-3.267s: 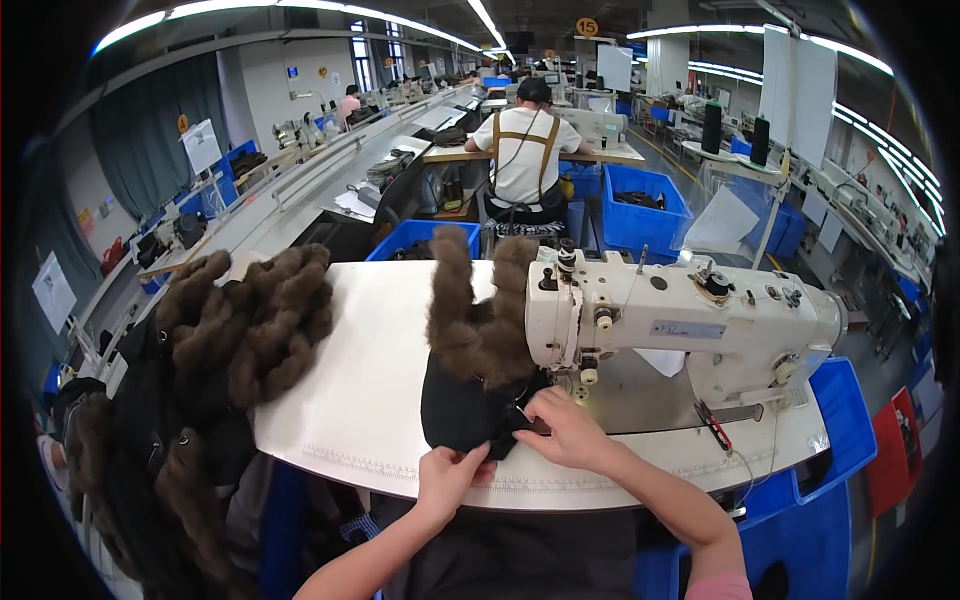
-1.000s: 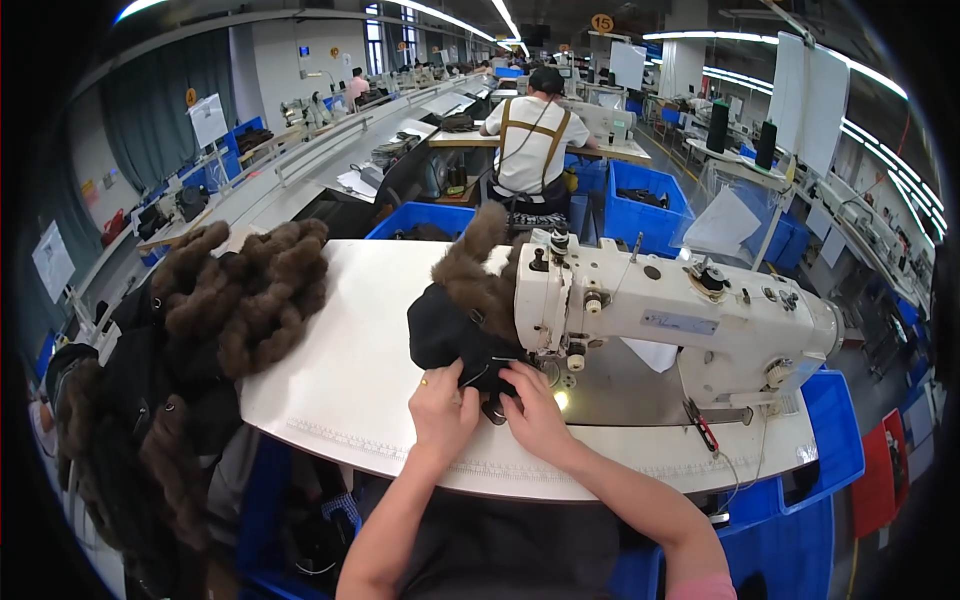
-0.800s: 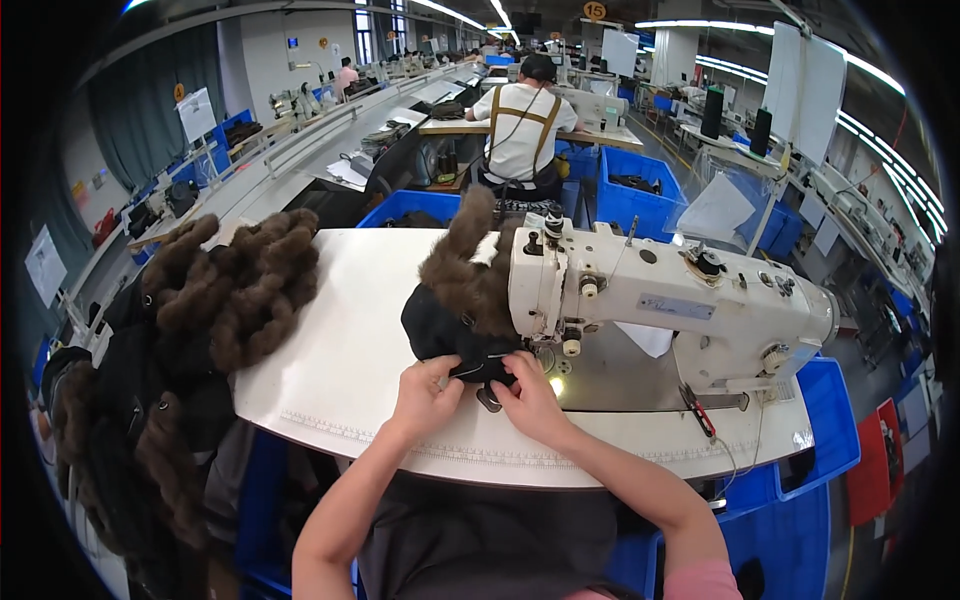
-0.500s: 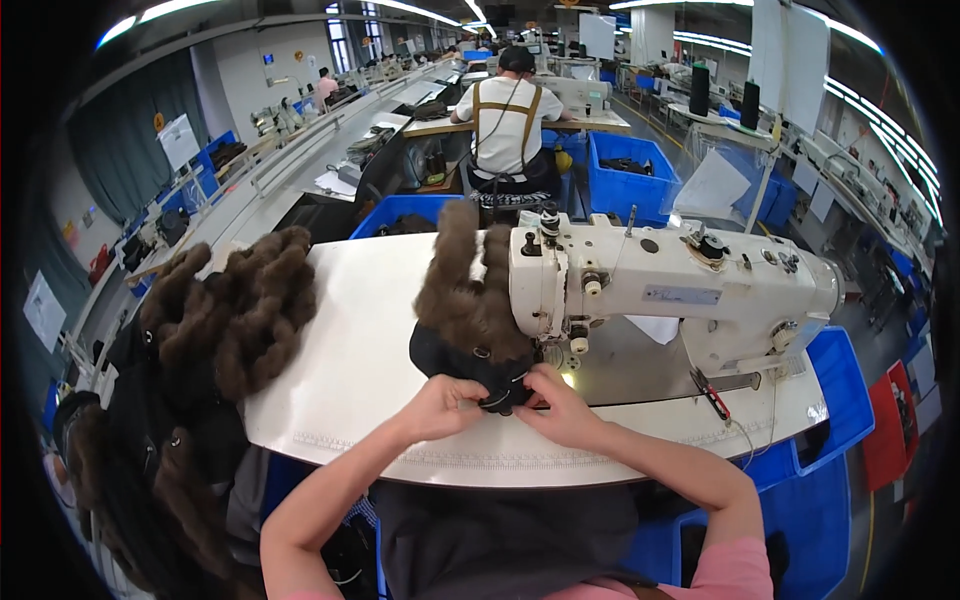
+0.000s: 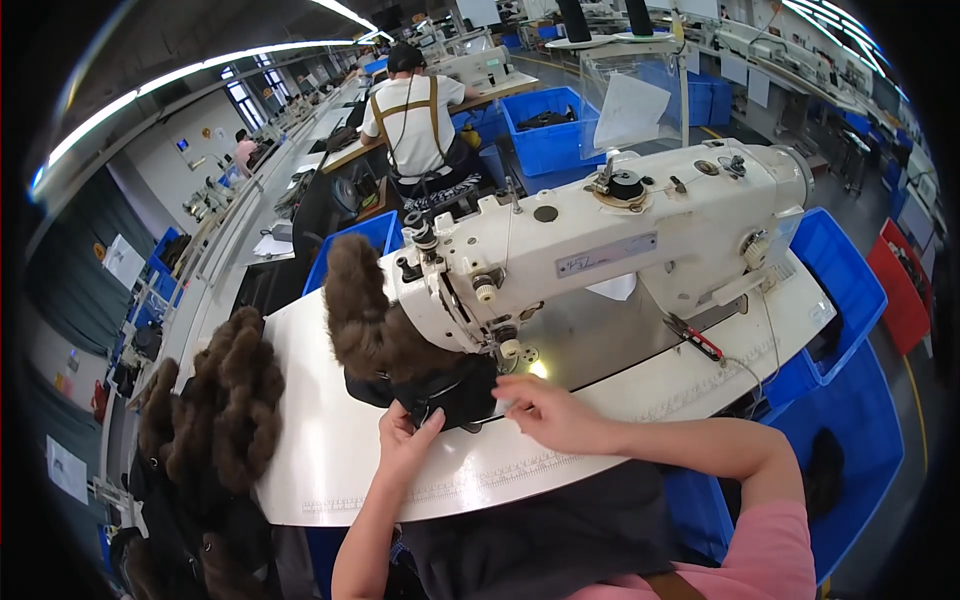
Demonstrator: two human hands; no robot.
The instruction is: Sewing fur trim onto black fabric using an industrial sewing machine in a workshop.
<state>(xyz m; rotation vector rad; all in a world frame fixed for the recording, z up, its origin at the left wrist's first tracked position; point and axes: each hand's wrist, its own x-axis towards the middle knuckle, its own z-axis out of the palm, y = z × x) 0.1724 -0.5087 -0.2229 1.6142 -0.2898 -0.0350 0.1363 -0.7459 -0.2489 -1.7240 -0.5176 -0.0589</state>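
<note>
A black fabric piece with thick brown fur [image 5: 385, 345] lies on the sewing table, partly behind the head of a white sewing machine [image 5: 590, 240]. My left hand [image 5: 405, 445] pinches the near edge of its black fabric [image 5: 455, 395], thumb on top. A thin pale line and a small metal ring show on the fabric. Beside the fabric's right edge is my right hand [image 5: 560, 415], its fingers bent but apart, with nothing visible between them. Its fingertips are just below the lit needle area, and whether they touch the cloth is hard to tell.
More fur-trimmed black pieces [image 5: 225, 400] are heaped at the left edge of the white table [image 5: 310, 460]. Red-handled thread snippers [image 5: 695, 338] lie on the right. Blue bins [image 5: 850, 410] stand right and beyond. A co-worker [image 5: 415, 120] sits ahead.
The view has swung and tilted, so the machine looks larger and slanted. My right hand has come off the fabric, while my left still pinches it. The fur piece's upright strands now partly hide behind the machine.
</note>
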